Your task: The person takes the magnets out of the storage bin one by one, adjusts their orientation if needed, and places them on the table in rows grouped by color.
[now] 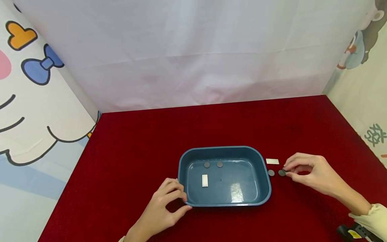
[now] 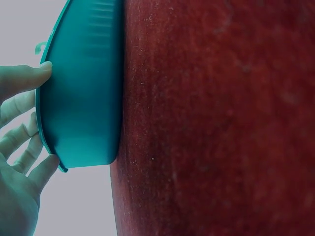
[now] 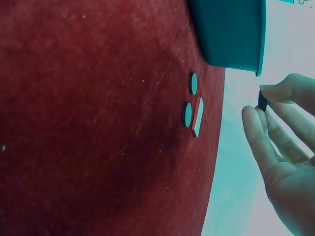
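A blue plastic tray (image 1: 223, 204) with rounded corners stands on the red cloth. My left hand (image 1: 167, 201) grips its near left corner, thumb and fingers around the rim; in the left wrist view the thumb (image 2: 29, 78) lies against the rim. Inside the tray are two grey discs (image 1: 207, 165) and a small white rectangular block (image 1: 205, 180). To the right of the tray, my right hand (image 1: 314, 173) pinches a dark disc (image 3: 262, 102) between thumb and fingers, held above the cloth. Below it lie two more discs (image 1: 271, 172) beside another white block (image 1: 272, 161).
Red cloth (image 1: 145, 144) covers the table. A white curtain (image 1: 196, 60) hangs behind it, and printed cartoon sheets (image 1: 45, 101) flank both sides. A black strap (image 1: 359, 232) shows at the right sleeve.
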`<state>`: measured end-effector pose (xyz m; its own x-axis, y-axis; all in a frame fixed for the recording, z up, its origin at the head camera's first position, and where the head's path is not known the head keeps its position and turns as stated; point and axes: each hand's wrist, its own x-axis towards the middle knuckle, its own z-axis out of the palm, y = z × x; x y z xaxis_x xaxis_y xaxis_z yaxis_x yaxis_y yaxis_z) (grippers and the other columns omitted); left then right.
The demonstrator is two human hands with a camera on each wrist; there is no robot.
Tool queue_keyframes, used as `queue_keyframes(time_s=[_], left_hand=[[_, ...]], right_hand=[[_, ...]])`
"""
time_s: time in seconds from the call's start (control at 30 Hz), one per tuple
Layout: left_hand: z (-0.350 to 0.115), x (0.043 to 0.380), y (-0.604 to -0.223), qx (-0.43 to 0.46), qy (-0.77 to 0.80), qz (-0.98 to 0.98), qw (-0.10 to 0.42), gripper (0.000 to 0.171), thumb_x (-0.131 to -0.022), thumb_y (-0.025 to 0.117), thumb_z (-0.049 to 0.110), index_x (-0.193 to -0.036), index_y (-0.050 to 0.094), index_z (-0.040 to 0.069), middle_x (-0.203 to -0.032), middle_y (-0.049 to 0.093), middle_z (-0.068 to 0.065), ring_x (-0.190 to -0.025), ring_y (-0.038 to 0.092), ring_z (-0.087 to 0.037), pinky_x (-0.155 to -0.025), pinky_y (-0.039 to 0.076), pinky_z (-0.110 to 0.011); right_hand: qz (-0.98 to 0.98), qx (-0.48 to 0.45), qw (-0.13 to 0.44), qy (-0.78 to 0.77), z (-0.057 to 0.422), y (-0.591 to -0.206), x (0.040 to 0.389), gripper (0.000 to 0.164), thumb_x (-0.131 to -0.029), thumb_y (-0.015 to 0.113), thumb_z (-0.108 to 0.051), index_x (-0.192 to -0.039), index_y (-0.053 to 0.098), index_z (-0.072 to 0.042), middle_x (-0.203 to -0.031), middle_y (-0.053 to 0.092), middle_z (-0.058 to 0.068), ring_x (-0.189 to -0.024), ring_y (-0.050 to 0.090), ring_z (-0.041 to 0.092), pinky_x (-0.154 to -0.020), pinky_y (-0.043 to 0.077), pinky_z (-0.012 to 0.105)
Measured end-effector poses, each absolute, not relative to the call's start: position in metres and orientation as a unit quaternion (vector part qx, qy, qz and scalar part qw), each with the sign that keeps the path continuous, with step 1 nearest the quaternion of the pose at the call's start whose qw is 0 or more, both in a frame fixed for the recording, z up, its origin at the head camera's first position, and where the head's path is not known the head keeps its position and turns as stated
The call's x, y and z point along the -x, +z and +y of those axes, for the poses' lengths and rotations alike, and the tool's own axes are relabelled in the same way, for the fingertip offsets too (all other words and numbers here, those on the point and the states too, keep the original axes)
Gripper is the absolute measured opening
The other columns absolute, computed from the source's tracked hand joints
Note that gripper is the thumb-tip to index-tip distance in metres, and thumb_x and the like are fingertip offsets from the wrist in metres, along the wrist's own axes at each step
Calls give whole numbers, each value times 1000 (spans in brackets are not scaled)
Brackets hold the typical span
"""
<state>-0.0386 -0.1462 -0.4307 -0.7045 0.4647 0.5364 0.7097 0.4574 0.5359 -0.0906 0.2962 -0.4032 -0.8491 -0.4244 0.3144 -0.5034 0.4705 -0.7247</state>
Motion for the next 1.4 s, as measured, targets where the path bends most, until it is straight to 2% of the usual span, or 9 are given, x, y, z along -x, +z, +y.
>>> queue_keyframes(time_s=[0.13,0.4,0.63,0.8,1.07,1.4], left_hand=[[-146,39,-432,346,-384,-842,156,24,-71,83,15,-81,62,21,-96,54,13,-99,47,-10,-86,45,-23],[-146,38,-431,344,-386,-843,150,22,-73,82,16,-82,62,21,-95,55,10,-99,48,-12,-86,47,-28],[-145,40,-432,358,-396,-829,165,25,-70,82,13,-81,61,19,-94,54,11,-99,48,-13,-89,43,-22],[-145,40,-432,359,-399,-827,166,25,-70,83,12,-81,61,19,-94,54,11,-99,48,-12,-90,42,-21],[-145,40,-431,354,-400,-831,156,25,-72,82,13,-83,61,20,-93,54,9,-98,48,-14,-88,45,-26],[-145,40,-431,358,-398,-828,163,25,-71,82,13,-82,61,19,-94,54,10,-98,48,-13,-88,43,-22]], right_hand=[[-862,-260,46,432,300,-405,91,27,-71,75,12,-88,71,-9,-92,63,-1,-80,58,6,-68,51,15],[-860,-256,37,441,309,-411,90,27,-72,72,15,-89,70,-5,-92,62,1,-79,60,5,-67,52,16],[-860,-249,34,444,313,-415,90,26,-72,70,16,-89,70,-4,-92,62,2,-78,61,4,-66,51,15],[-867,-239,30,436,316,-419,92,26,-72,71,15,-88,71,-5,-91,63,1,-78,62,4,-65,51,15],[-880,-238,39,409,321,-429,95,26,-71,73,14,-85,72,-8,-89,63,1,-75,60,3,-61,50,14],[-897,-246,63,363,318,-436,96,28,-66,76,13,-79,71,-11,-84,62,-3,-66,57,1,-55,48,14]])
